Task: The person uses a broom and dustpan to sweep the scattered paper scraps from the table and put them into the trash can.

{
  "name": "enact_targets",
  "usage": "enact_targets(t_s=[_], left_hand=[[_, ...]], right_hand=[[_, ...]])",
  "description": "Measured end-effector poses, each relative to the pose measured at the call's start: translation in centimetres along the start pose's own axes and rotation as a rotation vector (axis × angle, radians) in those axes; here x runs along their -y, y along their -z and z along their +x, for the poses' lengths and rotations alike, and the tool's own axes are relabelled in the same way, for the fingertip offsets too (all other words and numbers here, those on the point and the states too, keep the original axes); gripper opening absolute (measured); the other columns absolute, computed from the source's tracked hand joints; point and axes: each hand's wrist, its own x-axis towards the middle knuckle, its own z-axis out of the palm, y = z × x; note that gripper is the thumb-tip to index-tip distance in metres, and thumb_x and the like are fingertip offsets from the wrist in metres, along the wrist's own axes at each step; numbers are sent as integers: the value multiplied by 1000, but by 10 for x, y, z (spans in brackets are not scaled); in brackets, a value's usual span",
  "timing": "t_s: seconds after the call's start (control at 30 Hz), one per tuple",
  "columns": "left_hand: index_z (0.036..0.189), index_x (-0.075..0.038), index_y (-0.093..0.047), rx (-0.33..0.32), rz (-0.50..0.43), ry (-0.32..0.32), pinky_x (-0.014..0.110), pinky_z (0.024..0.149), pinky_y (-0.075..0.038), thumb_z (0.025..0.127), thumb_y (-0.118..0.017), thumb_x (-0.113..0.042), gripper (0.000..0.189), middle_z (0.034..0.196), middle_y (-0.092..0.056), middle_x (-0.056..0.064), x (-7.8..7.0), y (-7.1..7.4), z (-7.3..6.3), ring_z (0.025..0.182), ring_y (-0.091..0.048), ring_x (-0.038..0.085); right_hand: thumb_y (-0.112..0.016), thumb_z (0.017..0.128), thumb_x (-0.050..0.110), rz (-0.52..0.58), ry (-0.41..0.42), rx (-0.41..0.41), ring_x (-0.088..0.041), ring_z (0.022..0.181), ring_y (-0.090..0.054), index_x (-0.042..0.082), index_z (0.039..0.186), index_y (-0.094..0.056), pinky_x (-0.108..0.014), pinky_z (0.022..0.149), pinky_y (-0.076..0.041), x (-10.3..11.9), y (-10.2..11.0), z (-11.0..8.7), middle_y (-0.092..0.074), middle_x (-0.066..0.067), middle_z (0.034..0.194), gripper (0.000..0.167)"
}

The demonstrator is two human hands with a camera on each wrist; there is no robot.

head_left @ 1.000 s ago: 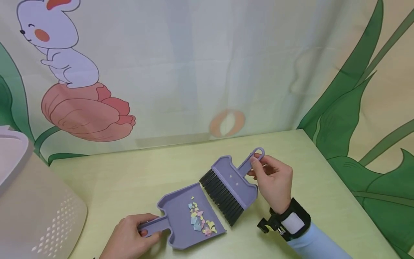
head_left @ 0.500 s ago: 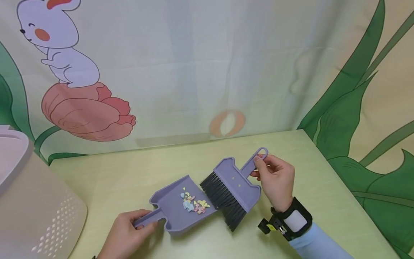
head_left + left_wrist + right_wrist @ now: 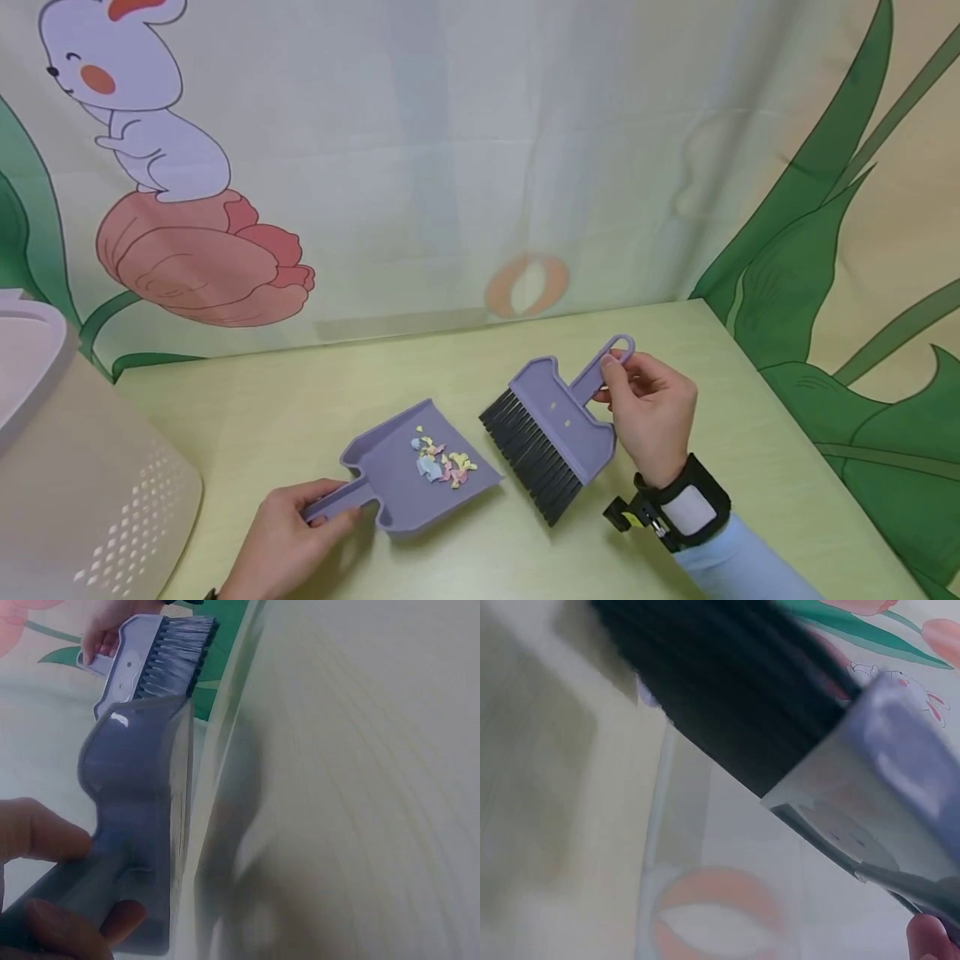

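My left hand (image 3: 288, 533) grips the handle of a purple dustpan (image 3: 397, 500), its thumb and fingers round the grip. Small blue, pink and yellow paper scraps (image 3: 442, 462) lie in the pan near its front lip. In the left wrist view the dustpan (image 3: 135, 772) is raised over the table, with its shadow beneath. My right hand (image 3: 652, 412) pinches the looped handle of a purple hand brush (image 3: 562, 412). Its black bristles (image 3: 528, 458) hang just right of the pan's lip, apart from it. The right wrist view shows the bristles (image 3: 727, 682) close up.
A pale laundry basket (image 3: 90, 475) with a perforated side stands at the left edge of the light green table (image 3: 270, 408). Behind the table hangs a curtain (image 3: 420, 167) printed with a rabbit, a tulip and leaves. A black wrist strap (image 3: 686, 504) sits on the right wrist.
The dustpan has come up off the table and moved left and away with the scraps inside. The brush has moved slightly right, opening a gap between bristles and pan.
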Motion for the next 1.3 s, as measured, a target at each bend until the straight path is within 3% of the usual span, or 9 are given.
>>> enact_targets(t_s=[0.1,0.17,0.27,0.47,0.7,0.8,0.9,1.07,1.3], left_hand=[[105,-19,-80,-5,7,-45,22,62,-40,83,-85,-25,23,71,-61,-6,4,3,1,65,-52,6],[104,-20,-79,-7,13,-77,21,61,-40,83,-85,-24,22,67,-56,-8,7,5,2,63,-50,5],[104,-21,-79,4,19,-111,21,60,-39,83,-84,-24,22,65,-51,-10,11,7,4,61,-48,4],[107,-19,-79,22,8,-104,21,58,-39,83,-83,-21,24,70,-55,-7,14,10,9,60,-49,5],[110,-18,-79,24,13,-94,22,60,-40,83,-83,-22,27,73,-59,-6,17,10,10,63,-52,6],[108,-18,-79,25,12,-86,22,58,-40,83,-83,-22,26,71,-57,-6,18,11,10,62,-51,6],[108,-18,-79,29,11,-82,21,57,-40,83,-83,-23,25,70,-55,-6,19,12,11,61,-50,6],[109,-18,-79,33,20,-73,21,58,-39,84,-83,-24,26,71,-55,-6,20,12,13,61,-50,7],[110,-17,-79,27,29,-77,21,59,-39,84,-83,-24,28,71,-55,-6,22,13,14,61,-50,7]], right_hand=[[-72,94,0,24,72,54,-6,57,-70,-5,95,-78,-23,53,-56,6,2,1,-76,-16,82,8],[-70,94,-5,67,111,150,-7,58,-70,-6,96,-77,-23,53,-56,15,7,-1,-77,-9,81,7],[-66,93,-11,149,146,397,-10,60,-71,-3,95,-75,-26,54,-57,32,15,-13,-76,1,80,12],[-62,93,-16,354,202,921,-14,66,-68,7,95,-70,-28,60,-58,46,15,-54,-70,-8,78,25],[-60,99,-6,414,66,1181,-2,75,-60,9,94,-70,-24,67,-57,46,14,-79,-61,-9,75,18],[-61,100,-2,380,71,1218,2,76,-58,10,92,-70,-23,67,-56,42,14,-81,-60,-8,74,17],[-63,100,-1,324,113,1179,2,75,-59,13,92,-70,-22,65,-55,35,17,-73,-62,-5,74,17],[-66,96,-5,158,185,990,-7,66,-64,16,92,-71,-25,58,-55,16,28,-37,-68,0,74,22],[-69,96,-2,-65,125,714,-11,71,-72,9,95,-76,-30,67,-61,-11,38,23,-75,-6,86,14]])
